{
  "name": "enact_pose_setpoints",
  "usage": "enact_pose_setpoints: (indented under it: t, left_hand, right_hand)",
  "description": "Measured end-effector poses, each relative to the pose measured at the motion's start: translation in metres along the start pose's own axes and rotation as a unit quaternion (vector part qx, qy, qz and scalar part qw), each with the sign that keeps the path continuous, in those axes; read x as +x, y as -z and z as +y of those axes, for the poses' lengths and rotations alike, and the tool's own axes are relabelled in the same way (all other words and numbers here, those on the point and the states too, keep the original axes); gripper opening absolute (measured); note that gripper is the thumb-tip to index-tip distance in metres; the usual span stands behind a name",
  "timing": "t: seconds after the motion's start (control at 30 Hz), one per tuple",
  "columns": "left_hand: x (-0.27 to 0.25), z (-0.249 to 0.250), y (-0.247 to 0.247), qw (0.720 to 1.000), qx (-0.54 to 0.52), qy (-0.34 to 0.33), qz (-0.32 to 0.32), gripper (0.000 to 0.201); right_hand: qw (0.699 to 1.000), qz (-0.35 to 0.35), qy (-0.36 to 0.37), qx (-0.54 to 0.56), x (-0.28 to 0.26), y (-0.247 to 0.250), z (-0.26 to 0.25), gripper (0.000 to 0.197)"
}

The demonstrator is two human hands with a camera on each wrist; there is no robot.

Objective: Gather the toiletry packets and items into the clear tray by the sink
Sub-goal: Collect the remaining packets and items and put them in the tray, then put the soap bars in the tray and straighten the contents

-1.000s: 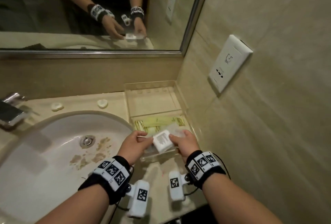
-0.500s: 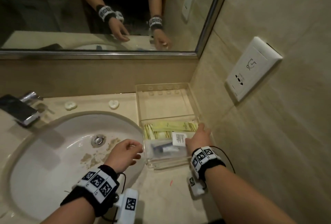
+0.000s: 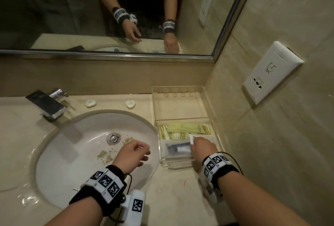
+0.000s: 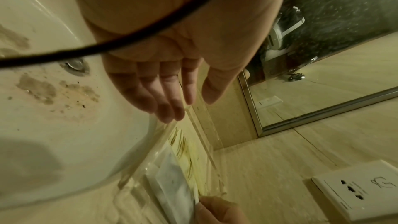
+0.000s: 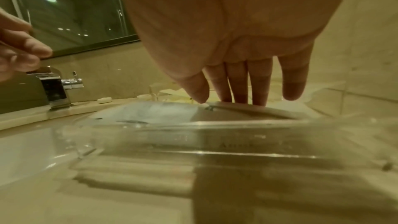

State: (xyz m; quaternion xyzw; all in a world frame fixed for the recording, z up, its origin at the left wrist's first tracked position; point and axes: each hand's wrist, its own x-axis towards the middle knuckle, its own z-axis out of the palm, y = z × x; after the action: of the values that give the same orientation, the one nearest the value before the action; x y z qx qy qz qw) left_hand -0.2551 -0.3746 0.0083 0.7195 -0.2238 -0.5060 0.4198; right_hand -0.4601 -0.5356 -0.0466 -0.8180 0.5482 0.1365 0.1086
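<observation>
The clear tray stands right of the sink against the wall. Its far compartment holds nothing. Its near compartment holds yellow packets, a clear packet with dark items inside, and a small white packet. My right hand lies over that compartment, its straight fingers touching the flat white packet. My left hand hovers over the basin, left of the tray wall. Its fingers are relaxed and hold nothing.
The sink basin has brown stains near the drain. A chrome faucet sits at the back left, with two small white pieces behind the basin. A wall socket is on the right wall, a mirror above.
A second ago both hands held the white packet above the tray. The left hand let go and drew back over the basin; the right hand laid the packet in the near compartment.
</observation>
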Motion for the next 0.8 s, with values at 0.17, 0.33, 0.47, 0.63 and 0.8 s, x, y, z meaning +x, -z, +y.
enact_pose_setpoints:
  t: [0.17,0.33,0.47,0.63,0.8]
  left_hand:
    - [-0.007,0.002,0.019,1.0,-0.018,-0.002,0.02,0.014]
    - [-0.015,0.005,0.047,0.998,-0.04,-0.007,0.05,0.011]
    - [-0.021,0.006,0.075,0.995,-0.051,-0.015,0.081,0.008]
    - [-0.029,0.004,0.109,0.99,-0.063,-0.018,0.128,0.005]
    - [-0.032,-0.002,0.137,0.984,-0.067,-0.007,0.165,0.01]
  right_hand:
    - [0.993,0.106,0.052,0.011,-0.005,0.022,-0.024,0.029]
    - [0.985,0.116,0.123,0.036,-0.001,0.044,-0.085,0.031]
    - [0.98,0.101,0.169,0.034,0.012,0.053,-0.131,0.034]
    - [0.975,0.091,0.205,0.008,0.042,0.063,-0.179,0.038]
    - [0.975,0.08,0.21,0.006,0.085,0.067,-0.217,0.038]
